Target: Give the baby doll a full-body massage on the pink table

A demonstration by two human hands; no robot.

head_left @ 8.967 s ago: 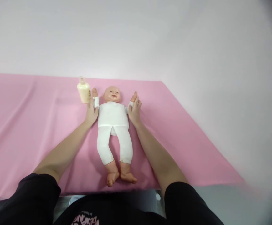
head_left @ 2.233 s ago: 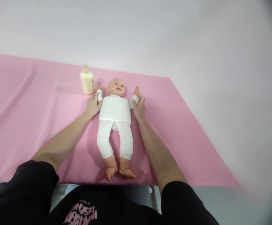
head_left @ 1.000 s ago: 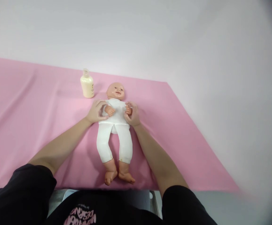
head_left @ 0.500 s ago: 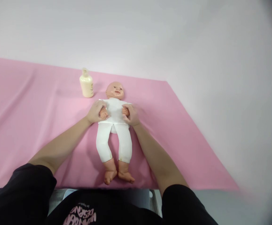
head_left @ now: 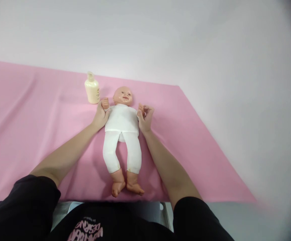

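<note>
A baby doll [head_left: 121, 120] in a white top and white trousers lies on its back on a pink cloth [head_left: 34, 134], head away from me and bare feet toward me. My left hand [head_left: 100, 115] grips the doll's arm on the left, held out beside its head. My right hand [head_left: 144, 117] grips the doll's other arm, spread out to the right. Both doll arms are partly hidden by my fingers.
A cream lotion bottle [head_left: 92, 89] stands upright on the cloth just left of the doll's head, close to my left hand. A plain white wall rises behind. The cloth's near edge runs just past the doll's feet.
The doll's arms were folded over its chest half a second ago. Both hands have since swung them outward and up beside its head.
</note>
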